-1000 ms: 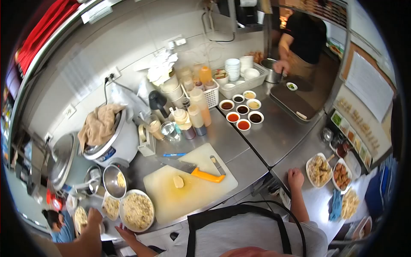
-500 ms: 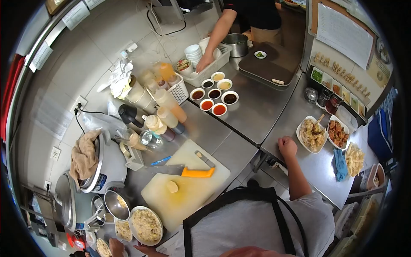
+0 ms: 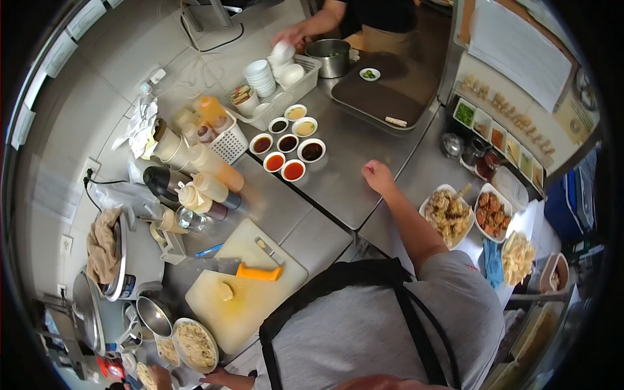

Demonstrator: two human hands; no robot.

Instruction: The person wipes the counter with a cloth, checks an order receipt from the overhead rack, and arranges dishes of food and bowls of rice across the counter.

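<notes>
At the bottom left, my left hand (image 3: pixel 217 376) grips the lower rim of an oval white dish of fried rice (image 3: pixel 197 344); most of its fingers are hidden. My right hand (image 3: pixel 377 176) is curled closed above the steel counter, with nothing visible in it. Nearest to it are the sauce bowls, including one of dark sauce (image 3: pixel 312 151), and a brown tray (image 3: pixel 383 97). Below my right forearm stand a dish of pale fried food (image 3: pixel 447 218) and a dish of browned fried pieces (image 3: pixel 492 216).
A knife with an orange handle (image 3: pixel 259 272) lies on a cutting board (image 3: pixel 214 312) beside a cut yellowish piece (image 3: pixel 225 291). Squeeze bottles (image 3: pixel 218 168) stand along the wall. Across the counter, a co-worker's hand (image 3: pixel 292 34) holds white bowls (image 3: pixel 281 53) over a basket (image 3: pixel 286 97).
My right hand has moved left and away from me, from beside the fried food toward the sauce bowls. The co-worker's hand has lifted white bowls from the basket. The view has shifted.
</notes>
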